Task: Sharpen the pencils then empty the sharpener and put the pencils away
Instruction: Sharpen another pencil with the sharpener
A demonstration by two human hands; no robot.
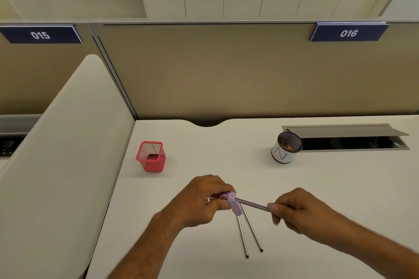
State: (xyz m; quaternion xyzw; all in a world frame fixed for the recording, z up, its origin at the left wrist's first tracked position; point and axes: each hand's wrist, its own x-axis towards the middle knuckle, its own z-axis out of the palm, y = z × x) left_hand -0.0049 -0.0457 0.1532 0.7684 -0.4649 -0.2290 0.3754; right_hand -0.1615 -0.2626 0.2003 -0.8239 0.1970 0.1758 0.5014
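Tan partition [226, 70] at the back, with blue number plates 015 [40, 34] and 016 [348, 33] clipped to its top edge. White surface [204, 156] below, with an open cable tray [349, 139] at far right. Red mesh holder [151, 156] standing upright at left; white cup [286, 148] with a dark rim just beside the tray, something orange-brown inside. Left hand [204, 199] closed around a lilac sharpener [233, 203], held above the surface near the front edge. Right hand [292, 208] pinched shut on the rear end of a pencil [254, 204], its tip pushed into the sharpener. Two loose pencils [249, 231] lying side by side on the surface directly beneath the hands, ends pointing toward the front.
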